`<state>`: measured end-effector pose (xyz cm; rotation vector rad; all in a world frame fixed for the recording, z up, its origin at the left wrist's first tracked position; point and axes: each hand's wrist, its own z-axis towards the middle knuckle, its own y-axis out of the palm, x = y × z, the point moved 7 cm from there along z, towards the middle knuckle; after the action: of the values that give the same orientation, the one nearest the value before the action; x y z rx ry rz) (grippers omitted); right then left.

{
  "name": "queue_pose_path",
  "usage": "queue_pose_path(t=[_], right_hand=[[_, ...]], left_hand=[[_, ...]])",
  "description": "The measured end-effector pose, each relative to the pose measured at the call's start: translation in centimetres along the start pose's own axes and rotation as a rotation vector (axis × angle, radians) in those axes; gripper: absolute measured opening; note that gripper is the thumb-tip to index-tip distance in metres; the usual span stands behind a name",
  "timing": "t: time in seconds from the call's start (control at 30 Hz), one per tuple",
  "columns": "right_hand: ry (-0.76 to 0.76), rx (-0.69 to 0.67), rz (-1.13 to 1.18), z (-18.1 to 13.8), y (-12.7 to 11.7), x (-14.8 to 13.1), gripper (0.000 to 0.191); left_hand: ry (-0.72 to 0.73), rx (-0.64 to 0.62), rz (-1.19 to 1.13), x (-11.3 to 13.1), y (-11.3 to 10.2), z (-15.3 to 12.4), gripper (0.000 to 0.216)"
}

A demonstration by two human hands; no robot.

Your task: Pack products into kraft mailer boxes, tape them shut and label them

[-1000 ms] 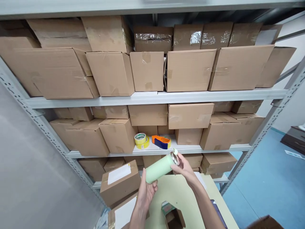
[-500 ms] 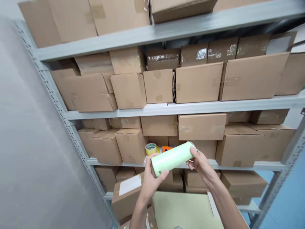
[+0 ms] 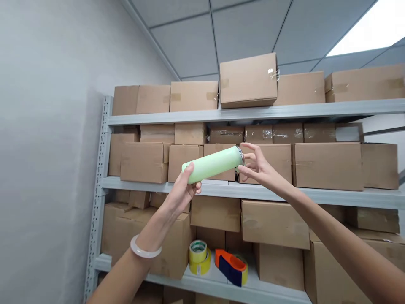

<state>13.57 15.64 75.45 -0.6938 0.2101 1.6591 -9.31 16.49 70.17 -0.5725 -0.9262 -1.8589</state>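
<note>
A pale green insulated bottle (image 3: pixel 213 164) is held up in front of the shelves, lying nearly level with its metal-rimmed end tilted up to the right. My left hand (image 3: pixel 185 185) is closed around the bottle's left end, thumb along the near side and fingers underneath. Around the silver rim, my right hand (image 3: pixel 257 164) has its fingers apart, with the index finger near the top of the rim and the thumb by its lower edge. Whether those fingertips press on it is hard to make out. A pale bangle (image 3: pixel 145 249) circles my left wrist.
Behind my hands stands a grey metal shelf rack (image 3: pixel 202 116) packed with cardboard boxes (image 3: pixel 248 80). Two rolls of tape (image 3: pixel 199 255) and an orange and navy tape dispenser (image 3: pixel 232 266) sit on a lower shelf. A plain wall (image 3: pixel 57 147) is on the left.
The view has tilted up, bringing the ceiling and top shelf into sight. Both hands and the bottle are higher against the rack. My right fingers have spread around the bottle's rimmed end.
</note>
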Motion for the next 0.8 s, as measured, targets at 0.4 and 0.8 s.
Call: queue_pose_path(t=[0.4,0.8], right_hand=[[0.081,0.275,0.048,1.6,-1.1,-1.3,0.055],[0.310,0.020,0.417,-2.9,1.6,2.4,0.055]], left_hand=[[0.125,-0.464,0.436,2.1,3.8,0.6,0.091],[0.998,-0.109,1.050,6.8,5.0,-3.0,0.041]])
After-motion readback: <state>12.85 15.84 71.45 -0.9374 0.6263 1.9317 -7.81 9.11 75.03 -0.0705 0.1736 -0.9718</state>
